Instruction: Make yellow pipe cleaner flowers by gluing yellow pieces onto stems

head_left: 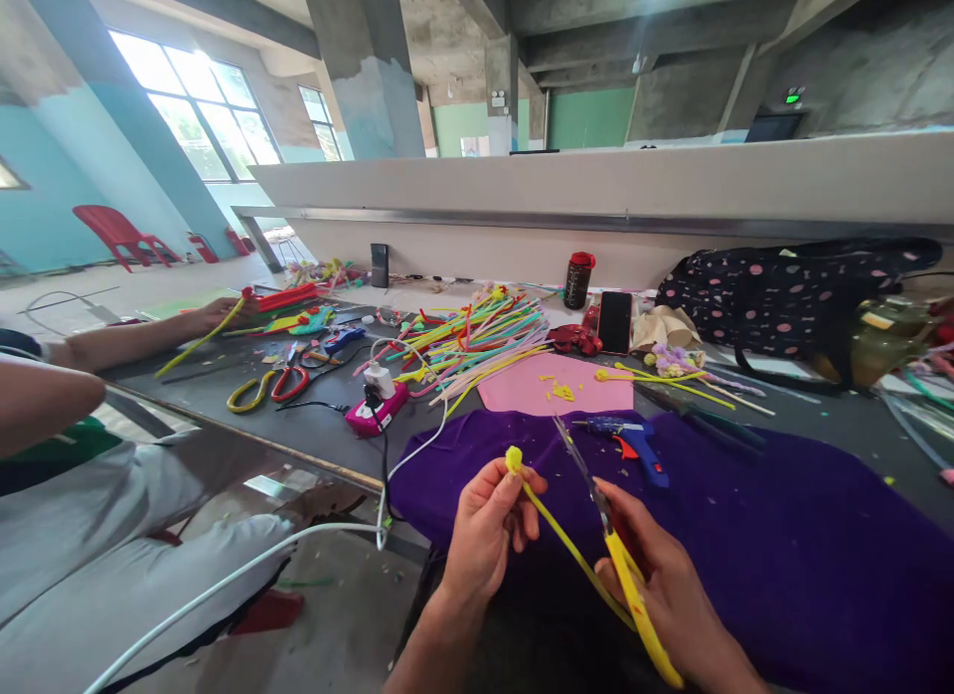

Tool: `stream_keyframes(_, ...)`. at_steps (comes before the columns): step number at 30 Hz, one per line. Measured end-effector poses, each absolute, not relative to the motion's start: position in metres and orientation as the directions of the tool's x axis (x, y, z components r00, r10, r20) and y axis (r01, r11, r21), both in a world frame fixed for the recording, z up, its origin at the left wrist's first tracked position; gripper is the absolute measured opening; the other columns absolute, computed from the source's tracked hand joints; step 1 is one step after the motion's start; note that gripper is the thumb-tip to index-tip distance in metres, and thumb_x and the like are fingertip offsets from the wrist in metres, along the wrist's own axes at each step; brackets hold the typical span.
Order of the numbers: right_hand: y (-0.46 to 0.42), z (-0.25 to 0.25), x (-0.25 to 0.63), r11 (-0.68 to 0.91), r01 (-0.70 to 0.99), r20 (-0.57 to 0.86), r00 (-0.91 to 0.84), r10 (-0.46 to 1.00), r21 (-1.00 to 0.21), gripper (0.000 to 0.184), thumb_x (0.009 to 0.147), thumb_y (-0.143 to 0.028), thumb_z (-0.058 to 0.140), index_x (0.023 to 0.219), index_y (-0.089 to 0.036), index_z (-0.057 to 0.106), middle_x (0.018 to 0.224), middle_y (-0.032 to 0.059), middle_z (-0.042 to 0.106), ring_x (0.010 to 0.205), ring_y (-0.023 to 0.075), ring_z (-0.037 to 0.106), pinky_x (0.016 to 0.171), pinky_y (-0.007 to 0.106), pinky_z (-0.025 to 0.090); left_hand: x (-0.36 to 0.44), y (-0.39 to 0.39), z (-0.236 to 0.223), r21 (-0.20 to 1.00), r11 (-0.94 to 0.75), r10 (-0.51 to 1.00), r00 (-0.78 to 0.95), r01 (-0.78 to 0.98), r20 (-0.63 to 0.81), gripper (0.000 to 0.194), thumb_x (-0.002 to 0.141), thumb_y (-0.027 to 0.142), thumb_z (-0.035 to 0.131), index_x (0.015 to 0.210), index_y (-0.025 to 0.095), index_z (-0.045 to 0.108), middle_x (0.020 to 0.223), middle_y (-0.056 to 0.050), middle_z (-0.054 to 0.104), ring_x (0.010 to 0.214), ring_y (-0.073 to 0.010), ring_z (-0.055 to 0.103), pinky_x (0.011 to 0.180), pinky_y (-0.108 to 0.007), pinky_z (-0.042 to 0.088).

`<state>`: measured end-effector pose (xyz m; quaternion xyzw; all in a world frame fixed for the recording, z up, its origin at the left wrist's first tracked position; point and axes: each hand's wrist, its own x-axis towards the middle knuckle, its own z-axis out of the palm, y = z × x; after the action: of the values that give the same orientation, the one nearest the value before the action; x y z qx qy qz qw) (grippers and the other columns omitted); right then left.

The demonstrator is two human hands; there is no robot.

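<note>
Between the thumb and fingers of my left hand (488, 535) is a yellow pipe cleaner (570, 545), its fuzzy ball-like tip poking up above the fingertips. The stem slants down toward my right hand (663, 565), which is wrapped round yellow-handled scissors (630, 600). Their blades point up and away, a little right of the pipe cleaner's tip. Beneath both hands lies a purple cloth (782, 515). Just beyond the scissors rests a blue glue gun (630, 442). Small yellow clippings (564, 390) are scattered on a pink sheet (514, 388).
A heap of coloured pipe cleaners (477, 336) lies mid-table. To its left are a pink power strip (377, 411) with a white cable and red-and-yellow-handled scissors (272, 386). A phone (615, 321), a bottle (578, 280) and a dark patterned bag (775, 301) stand behind. A co-worker's hand (220, 316) is at left.
</note>
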<state>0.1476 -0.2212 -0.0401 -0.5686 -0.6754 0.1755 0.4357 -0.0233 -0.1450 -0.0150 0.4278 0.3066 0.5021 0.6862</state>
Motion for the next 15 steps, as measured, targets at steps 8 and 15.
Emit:
stream_keyframes(8, -0.225, -0.034, 0.143, 0.279, 0.591, 0.335, -0.017, 0.942, -0.757, 0.058, 0.073, -0.021, 0.056, 0.127, -0.02, 0.037, 0.108, 0.0082, 0.057, 0.086, 0.0173, 0.059, 0.075, 0.026, 0.049, -0.024, -0.145, -0.011, 0.803, 0.245, 0.932, 0.359, -0.543, -0.042, 0.02, 0.075, 0.033, 0.058, 0.078, 0.014, 0.055, 0.065, 0.0, 0.057, 0.043, -0.0054, 0.049, 0.032, -0.013, 0.033)
stream_keyframes(15, -0.225, -0.03, 0.135, 0.259, 0.634, 0.289, -0.058, 0.956, -0.729, 0.058, 0.074, -0.02, 0.055, 0.127, -0.024, 0.033, 0.088, 0.003, 0.055, 0.074, 0.0161, 0.056, 0.067, 0.027, 0.048, -0.025, -0.142, -0.019, 0.758, 0.277, 0.902, 0.432, -0.59, 0.007, 0.015, 0.077, 0.03, 0.056, 0.077, 0.015, 0.055, 0.065, 0.0, 0.059, 0.035, -0.0038, 0.046, 0.027, -0.012, 0.028)
